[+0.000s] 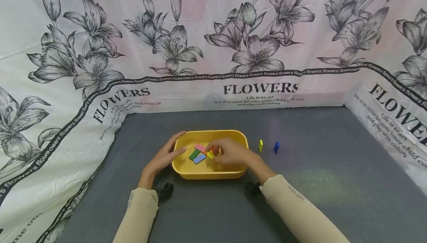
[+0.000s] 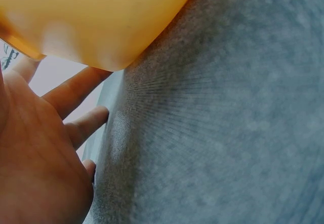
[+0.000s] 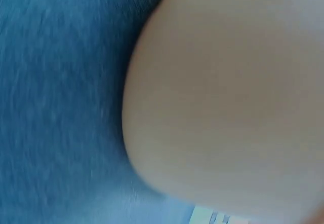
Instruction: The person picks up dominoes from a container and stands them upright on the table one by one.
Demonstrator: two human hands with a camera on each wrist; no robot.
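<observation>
A yellow plastic tub [image 1: 210,175] sits on the dark table, tilted in the left wrist view. At its left end, my left hand [image 1: 166,153] holds the rim, the thumb inside and the fingers spread along the outer wall. My right hand [image 1: 231,152] reaches inside, its curled index finger and thumb pinching a small yellow block [image 1: 210,155]. Next to those fingertips lie a pink block [image 1: 200,147], a green block [image 1: 194,154] and a light blue block [image 1: 199,158]. Bits of orange and red show by the right fingers, partly hidden.
Right of the tub, a yellow-green block [image 1: 261,145] and a blue block [image 1: 276,147] stand upright on the dark grey table [image 1: 207,213]. Flower-printed cloth [image 1: 186,94] encloses the back and sides. The right wrist view is mostly filled by a blurred pale surface.
</observation>
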